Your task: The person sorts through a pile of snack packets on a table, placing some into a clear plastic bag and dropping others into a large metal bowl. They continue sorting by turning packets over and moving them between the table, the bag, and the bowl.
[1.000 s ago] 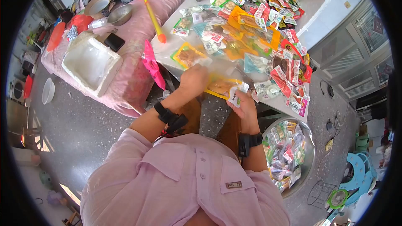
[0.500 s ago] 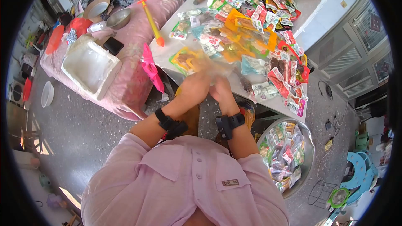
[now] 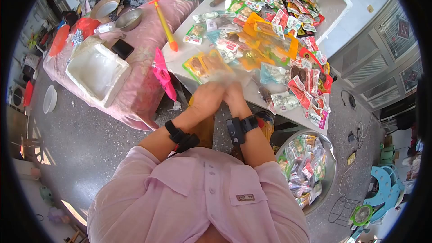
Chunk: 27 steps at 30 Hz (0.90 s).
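Observation:
My left hand (image 3: 208,98) and my right hand (image 3: 232,93) are close together at the table's near edge, fingers closed. Between them they grip the edge of a clear plastic bag (image 3: 221,77), smeared by motion, which spreads away from me over the table. Just beyond it lie yellow-edged snack packets (image 3: 201,65). More packets cover the white tabletop (image 3: 179,66), among them orange ones (image 3: 263,40), blue-clear ones (image 3: 272,74) and red-and-white ones (image 3: 299,91) to the right of my right hand.
A white foam box (image 3: 335,6) full of small packets lies tipped at the back. By my right side a metal basin (image 3: 332,162) holds bagged packets. On the pink-covered bed (image 3: 148,69) are a foam tray (image 3: 96,76), a phone (image 3: 122,49) and a metal bowl (image 3: 129,20). A pink bag (image 3: 163,74) hangs by the table.
My hands have moved slightly closer together, and the plastic bag between them has shifted lower, showing more of the yellow-edged packets behind it. The view has shifted slightly.

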Available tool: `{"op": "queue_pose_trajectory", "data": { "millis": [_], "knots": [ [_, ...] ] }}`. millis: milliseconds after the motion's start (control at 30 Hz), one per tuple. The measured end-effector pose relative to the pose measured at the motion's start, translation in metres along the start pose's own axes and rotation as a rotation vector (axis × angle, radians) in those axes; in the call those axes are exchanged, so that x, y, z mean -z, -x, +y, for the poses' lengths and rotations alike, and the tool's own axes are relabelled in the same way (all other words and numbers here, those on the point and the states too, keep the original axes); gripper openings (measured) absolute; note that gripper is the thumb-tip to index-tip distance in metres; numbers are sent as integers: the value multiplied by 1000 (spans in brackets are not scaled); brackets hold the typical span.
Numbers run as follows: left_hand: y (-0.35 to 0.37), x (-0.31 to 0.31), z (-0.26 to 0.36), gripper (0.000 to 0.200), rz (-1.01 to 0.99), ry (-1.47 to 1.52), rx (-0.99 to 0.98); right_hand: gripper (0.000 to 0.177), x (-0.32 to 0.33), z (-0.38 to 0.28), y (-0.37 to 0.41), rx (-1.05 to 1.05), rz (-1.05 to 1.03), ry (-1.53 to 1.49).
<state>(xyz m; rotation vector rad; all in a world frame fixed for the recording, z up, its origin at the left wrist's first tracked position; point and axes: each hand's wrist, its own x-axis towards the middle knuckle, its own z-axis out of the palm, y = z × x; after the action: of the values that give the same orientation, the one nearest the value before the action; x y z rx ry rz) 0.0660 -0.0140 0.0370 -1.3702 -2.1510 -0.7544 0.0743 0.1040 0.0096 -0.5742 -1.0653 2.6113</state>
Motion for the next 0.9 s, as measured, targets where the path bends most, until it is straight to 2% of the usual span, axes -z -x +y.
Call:
{"op": "queue_pose_trajectory", "data": {
  "millis": [100, 200, 300, 400, 600, 700, 800, 867, 900],
  "knots": [
    [3, 13, 2, 31, 66, 82, 28, 14, 5, -6, 11, -121, -159, -85],
    [13, 29, 2, 35, 46, 72, -6, 14, 24, -11, 23, -164, -228, -14],
    [25, 20, -16, 31, 77, -71, -87, 15, 30, -32, 45, -146, -110, 155],
    [26, 20, -33, 27, 3, -59, -145, 14, 40, -41, 56, -79, -46, 189],
    [-23, 33, -55, 15, 121, 199, -86, 16, 37, -65, 60, 153, 101, 455],
    [-59, 50, -63, 12, 107, 313, 7, 19, 26, -83, 61, 260, 131, 598],
    [-92, 61, -74, 9, 164, 426, 67, 24, 38, -98, 42, 549, -37, 867],
    [-109, 72, -73, 7, 69, 648, 300, 28, 33, -104, 40, 657, -47, 823],
    [-113, 75, -73, 7, 48, 729, 307, 30, 26, -107, 42, 709, -52, 799]
  ]
}}
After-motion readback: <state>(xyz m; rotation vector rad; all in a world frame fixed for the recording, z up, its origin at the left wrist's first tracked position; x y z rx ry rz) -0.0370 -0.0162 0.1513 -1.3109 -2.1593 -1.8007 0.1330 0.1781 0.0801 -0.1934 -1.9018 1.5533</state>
